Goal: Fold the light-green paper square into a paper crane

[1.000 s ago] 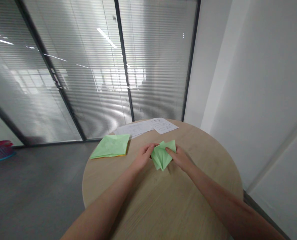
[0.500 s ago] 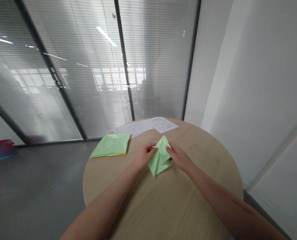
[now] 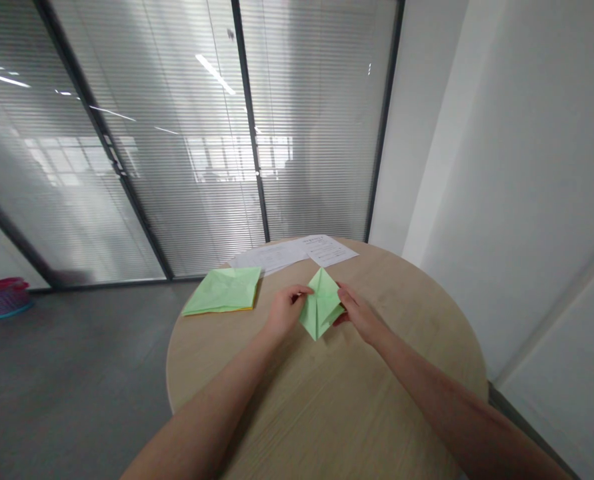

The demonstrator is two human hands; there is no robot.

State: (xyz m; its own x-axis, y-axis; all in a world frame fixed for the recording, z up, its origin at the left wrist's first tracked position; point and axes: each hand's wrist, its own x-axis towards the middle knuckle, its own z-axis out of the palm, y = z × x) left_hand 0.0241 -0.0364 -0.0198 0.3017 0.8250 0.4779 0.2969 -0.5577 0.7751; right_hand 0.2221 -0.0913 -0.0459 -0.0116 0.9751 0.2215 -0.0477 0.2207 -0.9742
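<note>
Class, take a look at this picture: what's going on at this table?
A person at a round wooden table holds a folded green paper between both hands. The left hand pinches its left edge and the right hand its right edge. The paper is creased into a diamond shape. A flat green sheet lies to the left, and white printed pages lie at the far edge.

Office meeting room: glass partition wall with blinds (image 3: 177, 153), round wooden table (image 3: 377, 373), printed sheets (image 3: 297, 252).
</note>
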